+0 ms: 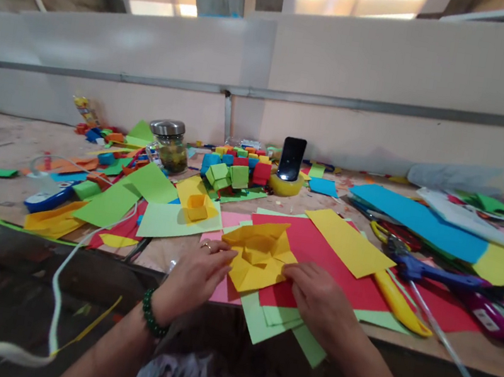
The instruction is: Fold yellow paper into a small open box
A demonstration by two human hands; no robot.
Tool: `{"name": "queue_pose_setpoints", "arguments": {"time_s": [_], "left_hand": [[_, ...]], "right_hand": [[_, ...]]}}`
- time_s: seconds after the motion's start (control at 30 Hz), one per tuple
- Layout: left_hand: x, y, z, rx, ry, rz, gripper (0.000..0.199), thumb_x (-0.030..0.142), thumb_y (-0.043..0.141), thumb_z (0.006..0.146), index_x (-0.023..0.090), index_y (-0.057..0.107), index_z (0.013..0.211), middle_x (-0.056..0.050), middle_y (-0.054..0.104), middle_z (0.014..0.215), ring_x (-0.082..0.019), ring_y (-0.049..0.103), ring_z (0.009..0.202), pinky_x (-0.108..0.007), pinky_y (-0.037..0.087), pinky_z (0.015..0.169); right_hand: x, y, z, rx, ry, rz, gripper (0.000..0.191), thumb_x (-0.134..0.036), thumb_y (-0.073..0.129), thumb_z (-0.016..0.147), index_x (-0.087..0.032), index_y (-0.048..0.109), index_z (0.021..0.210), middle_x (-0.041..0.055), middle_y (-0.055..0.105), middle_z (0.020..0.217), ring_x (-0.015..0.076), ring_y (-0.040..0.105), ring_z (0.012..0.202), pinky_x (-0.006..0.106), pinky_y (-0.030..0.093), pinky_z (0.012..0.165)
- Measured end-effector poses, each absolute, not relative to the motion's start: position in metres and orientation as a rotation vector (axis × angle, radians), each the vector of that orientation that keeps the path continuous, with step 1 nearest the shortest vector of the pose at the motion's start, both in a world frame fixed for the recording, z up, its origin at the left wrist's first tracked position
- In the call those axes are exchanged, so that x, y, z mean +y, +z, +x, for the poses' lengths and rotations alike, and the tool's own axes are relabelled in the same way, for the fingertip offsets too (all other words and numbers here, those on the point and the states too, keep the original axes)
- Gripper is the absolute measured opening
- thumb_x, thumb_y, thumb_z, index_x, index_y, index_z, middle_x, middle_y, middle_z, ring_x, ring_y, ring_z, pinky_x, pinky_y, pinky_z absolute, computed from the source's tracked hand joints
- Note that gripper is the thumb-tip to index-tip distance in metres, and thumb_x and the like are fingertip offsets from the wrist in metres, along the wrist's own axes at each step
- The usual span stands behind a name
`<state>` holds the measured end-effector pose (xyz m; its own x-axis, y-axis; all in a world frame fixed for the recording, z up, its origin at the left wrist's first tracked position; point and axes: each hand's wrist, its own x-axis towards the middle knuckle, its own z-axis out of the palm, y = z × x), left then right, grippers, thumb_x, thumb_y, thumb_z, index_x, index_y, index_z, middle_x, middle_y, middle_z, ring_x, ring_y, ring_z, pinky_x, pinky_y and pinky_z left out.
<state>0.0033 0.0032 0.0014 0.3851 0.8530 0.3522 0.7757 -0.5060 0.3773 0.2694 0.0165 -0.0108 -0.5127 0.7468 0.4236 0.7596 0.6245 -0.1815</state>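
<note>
A creased sheet of yellow paper point(260, 255), partly folded with raised flaps at its middle, lies over red and pink sheets near the table's front edge. My left hand point(197, 273) pinches its left edge; a ring and a green bead bracelet show on that side. At the right corner of the same paper, the fingers of my right hand point(321, 298) are closed on it. Beneath sits a large red sheet point(323, 251), with pale green sheets point(262, 324) sticking out over the table edge. A small yellow folded paper box point(197, 207) rests to the left.
Folded paper cubes point(239, 175) are piled behind, beside a phone point(292, 158) propped in a roll of yellow tape point(286, 184). A glass jar point(168, 148) stands left of them. At right lie a yellow-handled cutter point(401, 302), a purple-and-blue glue gun point(469, 293) and blue sheets point(419, 221).
</note>
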Motion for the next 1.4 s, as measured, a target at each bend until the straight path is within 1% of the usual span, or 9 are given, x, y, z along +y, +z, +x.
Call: {"name": "queue_pose_setpoints", "arguments": {"time_s": [0.17, 0.37, 0.47, 0.6, 0.77, 0.9, 1.03, 1.23, 1.4], "left_hand": [[0.014, 0.003, 0.008, 1.613, 0.539, 2.522, 0.035, 0.027, 0.049, 0.094, 0.017, 0.059, 0.126, -0.01, 0.069, 0.105, -0.023, 0.064, 0.093, -0.036, 0.051, 0.083], [0.029, 0.022, 0.029, 1.636, 0.259, 2.546, 0.047, 0.04, 0.041, 0.097, 0.015, 0.048, 0.136, -0.013, 0.066, 0.11, -0.026, 0.062, 0.099, -0.037, 0.049, 0.083], [0.033, 0.027, 0.039, 1.554, 0.199, 2.566, 0.044, 0.047, 0.036, 0.097, 0.018, 0.062, 0.118, -0.011, 0.068, 0.097, -0.026, 0.063, 0.092, -0.038, 0.049, 0.079], [0.033, 0.025, 0.054, 1.565, 0.343, 2.484, 0.03, 0.036, 0.048, 0.094, 0.016, 0.07, 0.086, -0.009, 0.066, 0.081, -0.024, 0.062, 0.083, -0.034, 0.046, 0.074], [0.031, 0.02, 0.063, 1.56, 0.537, 2.329, 0.022, 0.028, 0.056, 0.088, 0.016, 0.069, 0.075, -0.005, 0.067, 0.075, -0.017, 0.06, 0.072, -0.028, 0.044, 0.068], [0.029, 0.02, 0.059, 1.493, 0.728, 2.178, 0.007, 0.021, 0.064, 0.079, 0.017, 0.067, 0.074, -0.002, 0.069, 0.077, -0.016, 0.061, 0.076, -0.026, 0.045, 0.07], [0.028, 0.019, 0.05, 1.42, 0.852, 2.026, 0.006, 0.014, 0.061, 0.075, 0.016, 0.064, 0.08, -0.002, 0.067, 0.078, -0.014, 0.061, 0.075, -0.024, 0.047, 0.071], [0.029, 0.017, 0.036, 1.225, 1.086, 1.582, 0.053, 0.021, 0.062, 0.073, 0.014, 0.049, 0.124, 0.005, 0.052, 0.071, -0.01, 0.052, 0.065, -0.02, 0.042, 0.062], [0.028, 0.017, 0.023, 1.227, 1.272, 1.243, 0.063, 0.019, 0.059, 0.068, 0.013, 0.046, 0.129, 0.006, 0.045, 0.073, -0.007, 0.044, 0.061, -0.019, 0.04, 0.059]], "right_hand": [[0.021, -0.007, 0.267, -2.395, 0.047, -1.269, 0.032, -0.021, 0.04, 0.097, -0.014, 0.063, 0.118, 0.0113, 0.07, 0.097, 0.0228, 0.063, 0.09, 0.034, 0.053, 0.075], [0.02, 0.008, 0.263, -2.498, 0.224, -1.371, 0.03, -0.03, 0.043, 0.098, -0.018, 0.067, 0.11, 0.0096, 0.069, 0.096, 0.0237, 0.063, 0.091, 0.034, 0.05, 0.076], [0.012, 0.024, 0.262, -2.552, 0.336, -1.406, 0.027, -0.032, 0.044, 0.097, -0.021, 0.068, 0.102, 0.0072, 0.069, 0.09, 0.0232, 0.065, 0.085, 0.033, 0.048, 0.071], [0.004, 0.037, 0.266, -2.589, 0.428, -1.393, 0.029, -0.034, 0.043, 0.097, -0.021, 0.068, 0.089, 0.0053, 0.07, 0.083, 0.0218, 0.065, 0.076, 0.032, 0.046, 0.065], [0.017, 0.035, 0.27, -2.453, 0.308, -1.308, 0.031, -0.029, 0.039, 0.099, -0.019, 0.066, 0.11, 0.0099, 0.069, 0.109, 0.0238, 0.064, 0.1, 0.034, 0.048, 0.083], [0.027, 0.027, 0.269, -2.452, 0.33, -1.515, 0.035, -0.026, 0.036, 0.098, -0.016, 0.061, 0.121, 0.0142, 0.066, 0.116, 0.0267, 0.066, 0.099, 0.036, 0.048, 0.082], [0.027, 0.021, 0.268, -2.43, 0.35, -1.572, 0.034, -0.025, 0.043, 0.096, -0.016, 0.06, 0.124, 0.0143, 0.062, 0.123, 0.0266, 0.065, 0.101, 0.034, 0.047, 0.081], [0.029, 0.012, 0.267, -2.443, 0.368, -1.516, 0.029, -0.032, 0.053, 0.091, -0.021, 0.062, 0.117, 0.0097, 0.063, 0.116, 0.0253, 0.064, 0.097, 0.031, 0.046, 0.076], [0.032, 0.011, 0.266, -2.431, 0.314, -1.571, 0.041, -0.043, 0.054, 0.091, -0.019, 0.057, 0.124, 0.0108, 0.065, 0.113, 0.0274, 0.064, 0.096, 0.032, 0.045, 0.071]]}}
